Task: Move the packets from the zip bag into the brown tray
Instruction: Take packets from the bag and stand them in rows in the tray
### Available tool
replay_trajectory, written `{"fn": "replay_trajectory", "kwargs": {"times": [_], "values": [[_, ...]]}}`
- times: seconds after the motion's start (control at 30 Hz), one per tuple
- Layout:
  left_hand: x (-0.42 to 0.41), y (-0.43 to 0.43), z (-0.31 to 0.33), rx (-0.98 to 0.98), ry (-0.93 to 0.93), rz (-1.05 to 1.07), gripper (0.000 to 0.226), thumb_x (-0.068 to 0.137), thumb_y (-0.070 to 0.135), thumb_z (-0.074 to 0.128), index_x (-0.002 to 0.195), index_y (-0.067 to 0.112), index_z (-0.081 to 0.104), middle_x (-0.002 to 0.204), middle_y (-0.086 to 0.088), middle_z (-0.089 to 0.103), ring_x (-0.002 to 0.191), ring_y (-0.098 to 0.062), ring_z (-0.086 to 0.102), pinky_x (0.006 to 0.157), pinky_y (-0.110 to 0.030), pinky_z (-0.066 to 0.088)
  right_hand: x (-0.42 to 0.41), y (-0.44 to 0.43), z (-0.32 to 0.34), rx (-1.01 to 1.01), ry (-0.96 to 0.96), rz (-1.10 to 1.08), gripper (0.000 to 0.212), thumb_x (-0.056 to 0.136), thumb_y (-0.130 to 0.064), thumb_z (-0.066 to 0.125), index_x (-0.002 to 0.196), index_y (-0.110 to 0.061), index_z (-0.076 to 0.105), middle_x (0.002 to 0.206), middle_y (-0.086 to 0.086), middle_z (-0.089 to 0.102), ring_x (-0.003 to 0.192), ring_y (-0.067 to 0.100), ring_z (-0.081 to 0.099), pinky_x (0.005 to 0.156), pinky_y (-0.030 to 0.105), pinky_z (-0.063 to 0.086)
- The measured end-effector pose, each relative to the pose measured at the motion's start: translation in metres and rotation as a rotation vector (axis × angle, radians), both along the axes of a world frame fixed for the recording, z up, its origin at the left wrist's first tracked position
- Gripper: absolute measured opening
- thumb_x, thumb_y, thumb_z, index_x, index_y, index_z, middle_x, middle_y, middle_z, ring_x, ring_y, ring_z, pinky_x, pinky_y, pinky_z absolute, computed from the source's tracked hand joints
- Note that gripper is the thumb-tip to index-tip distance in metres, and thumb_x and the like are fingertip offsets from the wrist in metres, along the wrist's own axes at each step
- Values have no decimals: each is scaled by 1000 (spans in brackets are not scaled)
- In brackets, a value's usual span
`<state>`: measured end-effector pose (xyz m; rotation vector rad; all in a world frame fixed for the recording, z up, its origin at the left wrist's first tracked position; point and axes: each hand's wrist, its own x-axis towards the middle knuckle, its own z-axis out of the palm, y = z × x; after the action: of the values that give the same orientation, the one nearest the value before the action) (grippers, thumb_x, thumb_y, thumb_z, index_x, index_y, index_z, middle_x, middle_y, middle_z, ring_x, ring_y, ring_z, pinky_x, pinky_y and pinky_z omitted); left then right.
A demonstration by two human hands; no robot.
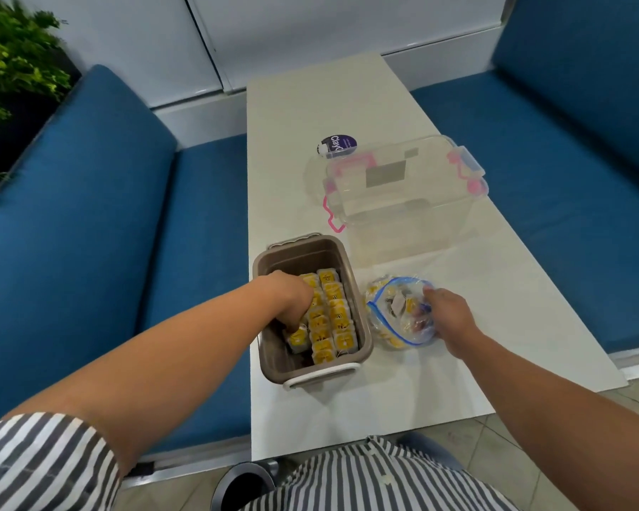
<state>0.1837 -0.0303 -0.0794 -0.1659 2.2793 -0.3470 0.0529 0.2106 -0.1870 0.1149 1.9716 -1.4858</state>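
Your left hand point(294, 295): down in brown tray point(272, 357), fingers bent onto packets point(338, 315) near its 7 o'clock corner, grip unclear | your right hand point(449, 311): fingers curled round zip bag point(391, 319) mouth | bag just beside tray, at its 3 o'clock; rows run 12-to-6 | right hand nearer the bag, so carry toward 9.

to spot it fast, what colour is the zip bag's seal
Blue; the seal shows best in the head view.

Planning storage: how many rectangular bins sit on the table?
2: the brown tray, at the left edge of the table, and the clear pink-latched box just beyond it. None looks hidden.
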Motion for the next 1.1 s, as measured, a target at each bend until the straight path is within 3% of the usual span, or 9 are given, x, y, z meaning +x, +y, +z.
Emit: {"fn": "replay_trajectory", "kwargs": {"times": [0.17,0.37,0.43,0.53,0.63,0.73,0.93,1.1], "values": [[0,3,6,20,18,33,24,83,35,71,100,18,68,92,-2,66,79,-20,62,77,-35,57,-4,-1,-3,-32,-37,8,34,104,-37,53,87,-10,63,81,12,70,70,31,65,68,38,51],[-21,9,51,90,214,185,31,84,41,71,68,21,55,69,5,56,73,-20,58,72,-35,54,-9,6,-2,-131,-151,50,25,99,-33,66,93,-9,61,83,9,66,64,25,59,61,32,50],[-32,20,67,153,341,223,25,88,42,66,73,22,59,71,9,56,77,-18,57,70,-32,49,-10,7,-1,-158,-144,110,30,90,-32,76,96,-6,63,86,13,68,67,26,61,63,35,52],[-48,50,79,353,588,318,19,91,38,62,89,21,71,86,9,68,84,-13,61,73,-29,48,-15,6,-6,-152,-118,183,53,66,-36,86,101,0,69,92,21,75,77,29,67,73,41,54],[-62,87,67,513,708,406,15,92,26,62,97,21,75,95,7,72,89,-12,63,80,-27,51,-17,9,-5,-138,-105,169,21,69,-16,77,85,-4,69,74,12,68,71,27,62,68,34,50],[-75,117,31,516,689,476,15,92,18,63,100,19,76,101,0,72,95,-18,65,85,-29,52,-21,14,-1,-128,-89,151,3,78,-8,66,77,-5,65,73,13,63,68,26,59,64,34,48],[-85,145,-29,312,575,501,21,91,25,67,107,14,73,103,-8,71,99,-27,65,85,-34,54,-33,30,-1,-146,-128,131,13,85,6,59,88,-1,69,77,16,68,69,26,63,63,31,50],[-93,154,-40,290,576,570,18,89,28,67,95,14,75,92,-7,71,89,-26,66,71,-30,47,-34,36,-4,-197,-151,155,27,87,3,53,106,2,71,105,28,74,94,40,73,77,44,59]]}}
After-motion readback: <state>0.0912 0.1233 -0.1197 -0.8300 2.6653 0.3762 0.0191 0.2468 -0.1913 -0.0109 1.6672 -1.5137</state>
